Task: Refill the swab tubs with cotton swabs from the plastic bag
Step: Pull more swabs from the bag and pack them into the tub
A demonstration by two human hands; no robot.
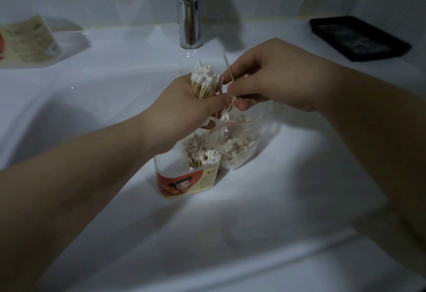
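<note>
in the head view, the left hand [184, 107] is raised above the white sink [265, 211], fingers curled tight around a bundle of cotton swabs [204, 80]. the bundle stands nearly upright in the fist, white tips fanned out at the top and wooden sticks running down into the palm; more white tips poke out below the hand. the right hand [274, 77] is just beside it, its fingertips meeting the left thumb, and it pinches a few loose swabs [229, 71] between thumb and forefinger; one thin stick slants up and away from the pinch, the others hang crossed beneath it. directly under both hands is the swab tub [184, 182], a clear plastic tub with an orange cartoon label on its front, standing on the sloping sink surface. it is partly filled: a cluster of swabs [208, 156] stands in its right side with tips up, while the left part shows bare plastic. touching the tub on its right and behind is the plastic bag [242, 140], clear with a red zip strip along its mouth and a heap of swabs inside; whether the mouth is fully apart cannot be told. a chrome faucet [189, 14] rises behind the hands. a black tray [359, 38] lies on the ledge at the back right, and a second clear container with a pale label [30, 40] sits at the far left, blurred.
</note>
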